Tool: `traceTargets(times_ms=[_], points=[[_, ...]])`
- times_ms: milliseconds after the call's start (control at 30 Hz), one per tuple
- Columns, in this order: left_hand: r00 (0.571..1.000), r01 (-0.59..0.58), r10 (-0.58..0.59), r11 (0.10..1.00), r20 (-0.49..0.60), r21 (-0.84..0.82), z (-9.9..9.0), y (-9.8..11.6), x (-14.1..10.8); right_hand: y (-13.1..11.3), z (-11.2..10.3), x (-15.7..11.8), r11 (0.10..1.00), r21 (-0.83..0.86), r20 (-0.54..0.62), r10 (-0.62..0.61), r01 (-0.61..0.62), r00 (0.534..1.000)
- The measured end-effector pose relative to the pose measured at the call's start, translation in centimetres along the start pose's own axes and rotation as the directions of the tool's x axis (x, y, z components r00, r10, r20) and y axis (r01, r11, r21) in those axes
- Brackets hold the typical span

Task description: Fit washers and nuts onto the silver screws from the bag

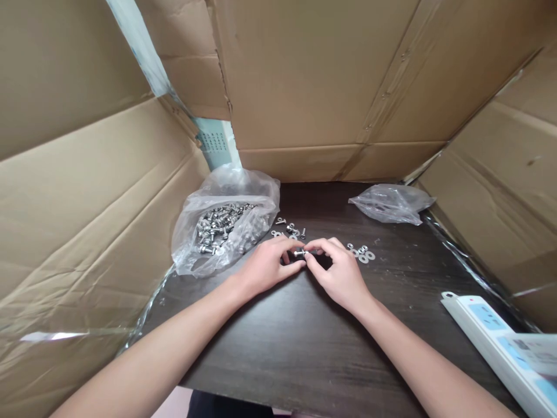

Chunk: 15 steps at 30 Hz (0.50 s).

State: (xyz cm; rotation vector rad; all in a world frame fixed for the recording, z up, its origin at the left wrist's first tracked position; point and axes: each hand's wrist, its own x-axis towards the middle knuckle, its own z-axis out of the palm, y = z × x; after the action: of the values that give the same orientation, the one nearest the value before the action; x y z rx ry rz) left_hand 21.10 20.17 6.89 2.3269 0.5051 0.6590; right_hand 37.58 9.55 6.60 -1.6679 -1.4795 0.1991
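Between my two hands, just above the dark table, is a small metal bolt (pixel 299 253). My left hand (pixel 270 262) curls in from the left, thumb and fingers closed about the bolt's left end. From the right, my right hand (pixel 338 271) pinches the other end with thumb and index finger; the fingertips hide whatever sits there. Behind my left hand lie several loose bolts (pixel 290 229) and washers. A few flat washers (pixel 364 256) and nuts are scattered right of my right hand. A clear plastic bag (pixel 185 247), full of bolts (pixel 221 225), stands open at the left.
Cardboard walls (pixel 304 87) enclose the dark wooden table (pixel 270 354) at the back and sides. Another clear plastic bag (pixel 391 203) lies at the back right. A white power strip (pixel 483 337) with blue socket panels runs along the right edge.
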Motion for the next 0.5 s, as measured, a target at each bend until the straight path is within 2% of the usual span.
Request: traceTargets(times_ms=[500], points=[[1.000,0.027,-0.027,0.999,-0.012,0.026,-0.17,0.32,0.10,-0.17,-0.16,-0.04,1.000,0.019,-0.006,0.025,-0.025,1.000]])
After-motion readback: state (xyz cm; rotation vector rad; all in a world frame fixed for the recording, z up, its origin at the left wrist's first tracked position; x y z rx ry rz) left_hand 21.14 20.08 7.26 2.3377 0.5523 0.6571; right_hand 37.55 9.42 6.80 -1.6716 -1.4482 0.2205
